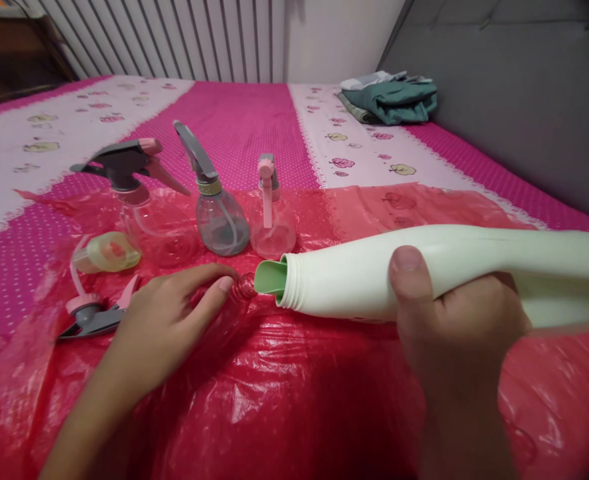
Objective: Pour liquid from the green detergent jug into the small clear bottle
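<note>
My right hand [454,313] is closed around the handle of a pale green detergent jug [344,273], which lies tipped nearly horizontal. Its green pouring spout [271,277] points left, right at the mouth of a clear spray bottle [224,312] without a head. Around that bottle, just below its neck, my left hand [179,313] is closed. No liquid can be made out at the spout. Left of this hand lies a loose grey and pink spray head [91,317], with a translucent yellowish cap [108,252] behind it.
Behind my hands stand a clear spray bottle with a dark trigger head [157,227], a grey-tinted spray bottle [223,223] and a small pink-topped spray bottle [273,227]. Red plastic sheeting [294,393] covers the pink patterned bedspread [244,127]. Folded clothes [394,100] lie at the back right.
</note>
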`<state>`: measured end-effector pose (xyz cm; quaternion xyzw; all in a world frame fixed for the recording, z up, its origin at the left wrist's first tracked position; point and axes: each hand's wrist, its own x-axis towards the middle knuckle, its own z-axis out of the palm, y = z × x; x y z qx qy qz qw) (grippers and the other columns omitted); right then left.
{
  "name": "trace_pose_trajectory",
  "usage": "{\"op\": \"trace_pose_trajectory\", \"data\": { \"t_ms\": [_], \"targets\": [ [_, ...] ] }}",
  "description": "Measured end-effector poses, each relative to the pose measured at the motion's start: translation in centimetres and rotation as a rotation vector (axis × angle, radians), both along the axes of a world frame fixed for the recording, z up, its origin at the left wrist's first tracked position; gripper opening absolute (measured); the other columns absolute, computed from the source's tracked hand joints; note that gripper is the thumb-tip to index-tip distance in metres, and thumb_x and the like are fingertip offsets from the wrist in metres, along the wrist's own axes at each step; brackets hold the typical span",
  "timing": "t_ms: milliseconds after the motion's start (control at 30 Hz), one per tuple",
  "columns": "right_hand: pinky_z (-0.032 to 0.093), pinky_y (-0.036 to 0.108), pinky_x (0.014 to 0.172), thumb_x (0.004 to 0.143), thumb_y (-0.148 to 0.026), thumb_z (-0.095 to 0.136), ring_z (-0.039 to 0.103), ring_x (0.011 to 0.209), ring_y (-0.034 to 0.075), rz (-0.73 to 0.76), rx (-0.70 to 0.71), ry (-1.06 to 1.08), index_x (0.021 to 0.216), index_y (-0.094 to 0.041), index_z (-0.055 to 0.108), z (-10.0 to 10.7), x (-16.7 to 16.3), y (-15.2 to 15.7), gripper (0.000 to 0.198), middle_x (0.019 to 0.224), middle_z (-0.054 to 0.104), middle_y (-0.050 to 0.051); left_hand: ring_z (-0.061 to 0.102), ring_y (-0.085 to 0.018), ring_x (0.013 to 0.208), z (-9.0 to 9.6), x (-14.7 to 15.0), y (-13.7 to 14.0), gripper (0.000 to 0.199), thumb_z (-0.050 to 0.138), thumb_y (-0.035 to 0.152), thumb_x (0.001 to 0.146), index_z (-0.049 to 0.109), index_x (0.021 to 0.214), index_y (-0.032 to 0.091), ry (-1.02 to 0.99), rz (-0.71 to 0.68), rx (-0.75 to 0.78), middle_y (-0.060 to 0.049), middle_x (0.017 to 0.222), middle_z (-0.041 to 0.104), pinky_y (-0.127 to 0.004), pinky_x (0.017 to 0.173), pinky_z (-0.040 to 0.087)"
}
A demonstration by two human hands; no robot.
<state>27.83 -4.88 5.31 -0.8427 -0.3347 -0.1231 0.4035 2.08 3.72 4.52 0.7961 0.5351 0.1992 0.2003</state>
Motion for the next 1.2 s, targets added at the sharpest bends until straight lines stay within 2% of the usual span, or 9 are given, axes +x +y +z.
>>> {"op": "trace_pose_trajectory", "data": {
  "t_ms": [167, 400, 733, 933, 1200],
  "targets": [
    [0.047, 0.061, 0.081, 0.067, -0.100, 0.028, 0.067, 0.083, 0.049, 0.003, 0.010, -0.037, 0.069, -0.019, 0.068, 0.00, 0.12, 0.03, 0.090, 0.072, 0.066, 0.021, 0.078, -0.034, 0.103, -0.05, 0.03, 0.07, 0.055, 0.044, 0.070, 0.096, 0.082, 0.105, 0.032, -0.002, -0.009, 0.001, 0.000, 0.112, 0.086, -0.045, 0.088, 0.052],
    [0.047, 0.059, 0.076, 0.070, -0.098, 0.028, 0.067, 0.080, 0.048, 0.012, 0.016, -0.065, 0.068, -0.019, 0.068, -0.17, 0.16, -0.02, 0.089, 0.071, 0.066, 0.021, 0.079, -0.034, 0.101, -0.13, 0.05, 0.15, 0.056, 0.043, 0.070, 0.096, 0.083, 0.104, 0.032, 0.019, 0.000, 0.020, 0.000, 0.110, 0.086, -0.048, 0.085, 0.056],
    [0.048, 0.054, 0.073, 0.075, -0.099, 0.027, 0.063, 0.072, 0.037, 0.022, 0.043, -0.090, 0.068, -0.021, 0.065, -0.27, 0.03, 0.11, 0.087, 0.069, 0.063, 0.017, 0.081, -0.031, 0.094, -0.13, 0.27, 0.13, 0.055, 0.039, 0.067, 0.092, 0.081, 0.098, 0.033, 0.028, -0.001, 0.081, 0.006, 0.101, 0.086, -0.054, 0.086, 0.064],
    [0.050, 0.060, 0.078, 0.074, -0.099, 0.028, 0.062, 0.074, 0.037, 0.030, 0.027, -0.065, 0.070, -0.021, 0.066, -0.28, 0.05, -0.03, 0.087, 0.071, 0.063, 0.018, 0.082, -0.029, 0.092, -0.22, 0.39, 0.17, 0.053, 0.037, 0.066, 0.091, 0.080, 0.096, 0.036, 0.038, 0.001, 0.107, 0.008, 0.099, 0.086, -0.048, 0.082, 0.066],
    [0.050, 0.064, 0.082, 0.072, -0.102, 0.029, 0.064, 0.078, 0.041, 0.026, 0.037, -0.035, 0.070, -0.020, 0.067, -0.26, 0.04, -0.04, 0.090, 0.073, 0.065, 0.018, 0.082, -0.027, 0.091, -0.14, 0.36, 0.14, 0.056, 0.034, 0.067, 0.091, 0.079, 0.096, 0.034, 0.059, -0.004, 0.126, 0.011, 0.098, 0.086, -0.047, 0.082, 0.065]
  ]
}}
